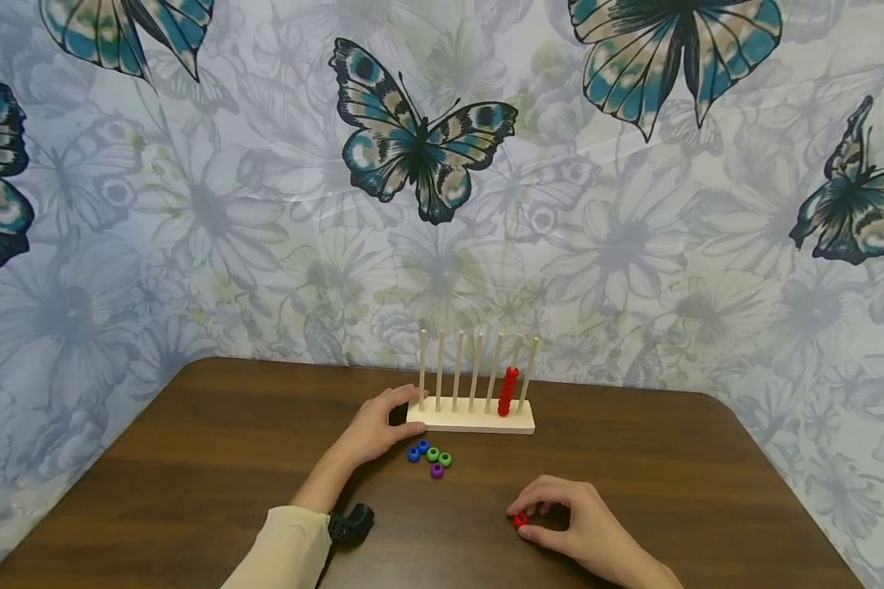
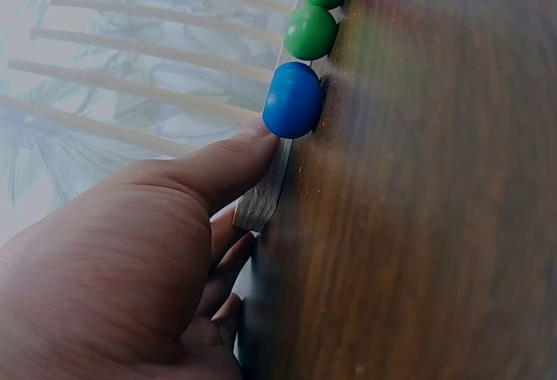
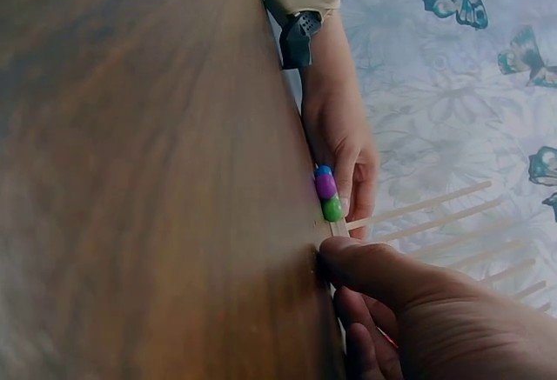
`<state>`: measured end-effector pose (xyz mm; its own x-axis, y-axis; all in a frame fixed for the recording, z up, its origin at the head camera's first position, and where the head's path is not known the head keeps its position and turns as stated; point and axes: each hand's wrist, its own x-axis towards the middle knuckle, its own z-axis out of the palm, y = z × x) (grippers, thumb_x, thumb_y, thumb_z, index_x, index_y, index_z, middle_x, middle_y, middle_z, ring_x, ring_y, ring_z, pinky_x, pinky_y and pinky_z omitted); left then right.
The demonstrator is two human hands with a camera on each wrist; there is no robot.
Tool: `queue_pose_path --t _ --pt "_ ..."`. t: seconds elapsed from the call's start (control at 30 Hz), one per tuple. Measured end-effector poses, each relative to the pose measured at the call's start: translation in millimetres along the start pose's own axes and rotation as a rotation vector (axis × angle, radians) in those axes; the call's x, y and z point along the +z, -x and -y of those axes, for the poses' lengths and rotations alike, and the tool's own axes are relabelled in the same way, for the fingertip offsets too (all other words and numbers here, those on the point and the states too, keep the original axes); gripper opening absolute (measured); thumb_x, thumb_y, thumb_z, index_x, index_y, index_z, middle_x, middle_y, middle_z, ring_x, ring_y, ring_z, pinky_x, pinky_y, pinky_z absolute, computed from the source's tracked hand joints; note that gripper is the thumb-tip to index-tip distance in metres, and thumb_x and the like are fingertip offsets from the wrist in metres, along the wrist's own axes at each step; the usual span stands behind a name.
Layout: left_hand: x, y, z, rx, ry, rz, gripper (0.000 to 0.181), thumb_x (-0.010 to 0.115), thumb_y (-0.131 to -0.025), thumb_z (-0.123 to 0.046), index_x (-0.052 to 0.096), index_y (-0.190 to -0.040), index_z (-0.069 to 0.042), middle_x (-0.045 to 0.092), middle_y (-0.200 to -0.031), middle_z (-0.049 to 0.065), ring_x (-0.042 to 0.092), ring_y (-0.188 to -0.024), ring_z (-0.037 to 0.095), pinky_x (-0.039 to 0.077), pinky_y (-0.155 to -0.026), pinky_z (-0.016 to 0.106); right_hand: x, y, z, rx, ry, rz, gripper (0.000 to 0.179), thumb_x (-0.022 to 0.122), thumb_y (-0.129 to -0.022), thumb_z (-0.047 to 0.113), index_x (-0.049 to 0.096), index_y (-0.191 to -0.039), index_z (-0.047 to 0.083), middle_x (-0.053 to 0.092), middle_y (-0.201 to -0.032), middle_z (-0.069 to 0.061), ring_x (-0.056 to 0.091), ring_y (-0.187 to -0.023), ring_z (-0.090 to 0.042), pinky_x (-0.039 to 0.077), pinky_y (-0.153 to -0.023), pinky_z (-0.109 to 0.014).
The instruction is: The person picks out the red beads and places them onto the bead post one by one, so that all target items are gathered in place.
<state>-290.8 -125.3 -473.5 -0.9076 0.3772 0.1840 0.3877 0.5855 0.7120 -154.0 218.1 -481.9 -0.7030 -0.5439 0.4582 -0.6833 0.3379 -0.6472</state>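
Note:
My left hand point(image 1: 376, 425) grips the left end of a pale wooden peg stand point(image 1: 471, 421), thumb along its front and fingers behind. Several upright pegs rise from the stand, and a stack of red beads point(image 1: 507, 393) fills part of the second peg from the right. My right hand point(image 1: 578, 523), low over the table and toward me from the stand, pinches a red bead point(image 1: 520, 520) between thumb and fingertips. Just in front of the stand lie two blue beads point(image 1: 413, 454), two green beads point(image 1: 445, 460) and one purple bead point(image 1: 437, 471).
All of this stands on a brown wooden table point(image 1: 670, 458). Right behind its far edge hangs a cloth backdrop point(image 1: 265, 270) printed with flowers and butterflies. A black wrist device point(image 1: 350, 525) is strapped by the left sleeve.

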Motion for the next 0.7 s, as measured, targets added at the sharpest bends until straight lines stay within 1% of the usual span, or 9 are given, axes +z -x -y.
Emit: queue_pose_path --t 0.17,0.27,0.4,0.47,0.57,0.7 --pt "3.0 -0.6 0.2 0.006 0.001 0.003 0.054 0.08 -0.096 -0.028 0.064 -0.144 -0.009 0.051 -0.16 0.019 0.033 -0.153 0.053 0.026 -0.122 0.071 2 3.8 2 0.048 -0.011 -0.019 0.02 0.082 -0.094 0.017 0.078 -0.113 0.023 0.076 -0.107 0.008 0.069 -0.09 -0.009 0.058 -0.077 -0.026" --pt "2.6 0.0 0.3 0.009 -0.007 0.008 0.054 0.08 -0.096 -0.028 0.064 -0.144 -0.009 0.05 -0.16 0.019 0.033 -0.153 0.053 0.028 -0.122 0.071 4 4.1 4 0.089 -0.022 -0.022 0.017 0.081 -0.095 0.021 0.078 -0.112 0.024 0.076 -0.106 0.009 0.069 -0.09 -0.009 0.058 -0.078 -0.027" --pt "1.2 0.3 -0.9 0.002 -0.014 0.012 0.055 0.08 -0.096 -0.029 0.063 -0.145 -0.009 0.05 -0.16 0.019 0.033 -0.153 0.052 0.026 -0.122 0.071 3 2.8 6 0.122 -0.015 -0.027 0.015 0.08 -0.096 0.024 0.079 -0.111 0.026 0.076 -0.105 0.011 0.069 -0.089 -0.009 0.059 -0.078 -0.028" --pt "-0.5 0.0 -1.1 0.004 -0.018 0.009 0.055 0.079 -0.096 -0.029 0.063 -0.145 -0.01 0.049 -0.161 0.02 0.033 -0.153 0.053 0.024 -0.122 0.073 2 0.2 7 0.128 -0.014 -0.035 0.015 0.081 -0.096 0.024 0.079 -0.11 0.026 0.076 -0.104 0.011 0.07 -0.088 -0.009 0.06 -0.078 -0.028" --pt "-1.5 -0.2 -2.1 0.009 -0.016 0.01 0.055 0.079 -0.096 -0.03 0.063 -0.145 -0.01 0.049 -0.16 0.02 0.032 -0.153 0.054 0.022 -0.122 0.074 -2 -3.9 10 0.159 -0.017 -0.052 0.015 0.082 -0.095 0.024 0.079 -0.11 0.024 0.076 -0.103 0.011 0.072 -0.089 -0.008 0.061 -0.078 -0.029" --pt "-0.7 0.6 -1.8 -0.001 -0.006 0.009 0.056 0.08 -0.096 -0.03 0.063 -0.145 -0.01 0.05 -0.161 0.018 0.032 -0.153 0.053 0.022 -0.122 0.075 -8 -12.0 13 0.198 0.033 -0.081 0.016 0.083 -0.093 0.024 0.08 -0.109 0.024 0.076 -0.103 0.013 0.075 -0.091 -0.007 0.063 -0.081 -0.031"
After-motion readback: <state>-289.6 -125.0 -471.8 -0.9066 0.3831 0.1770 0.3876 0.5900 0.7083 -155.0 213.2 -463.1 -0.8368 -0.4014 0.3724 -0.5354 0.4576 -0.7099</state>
